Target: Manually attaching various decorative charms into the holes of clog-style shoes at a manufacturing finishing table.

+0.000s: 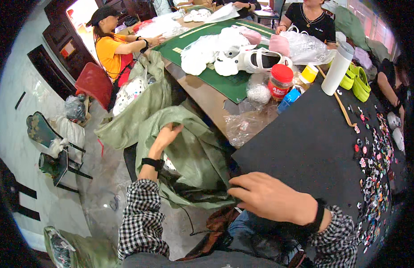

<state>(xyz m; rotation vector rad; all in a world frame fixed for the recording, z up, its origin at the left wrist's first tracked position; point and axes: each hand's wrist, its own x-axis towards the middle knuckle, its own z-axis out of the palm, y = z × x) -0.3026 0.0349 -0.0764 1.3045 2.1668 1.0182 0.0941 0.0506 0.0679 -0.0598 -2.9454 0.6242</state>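
Note:
My left hand point(170, 135) is over the mouth of a green woven sack point(200, 156), fingers loosely bent and apart, with nothing seen in them. Inside the sack a bit of something white with coloured spots point(169, 163) shows below my wrist; the rest is hidden. My right hand point(271, 196) reaches leftward over the near edge of the black mat point(296, 143). Its fingers are stretched and slightly apart, the tips close to the sack's right rim. Whether they touch the sack I cannot tell.
Small colourful charms point(376, 178) lie scattered on the mat's right side, near a wooden stick point(343, 107), a white bottle point(337, 69) and lime-green clogs point(361, 85). A red-lidded jar point(280, 82) and white clogs point(260, 60) stand beyond. Another sack point(146, 100) sits farther left. Co-workers surround the table.

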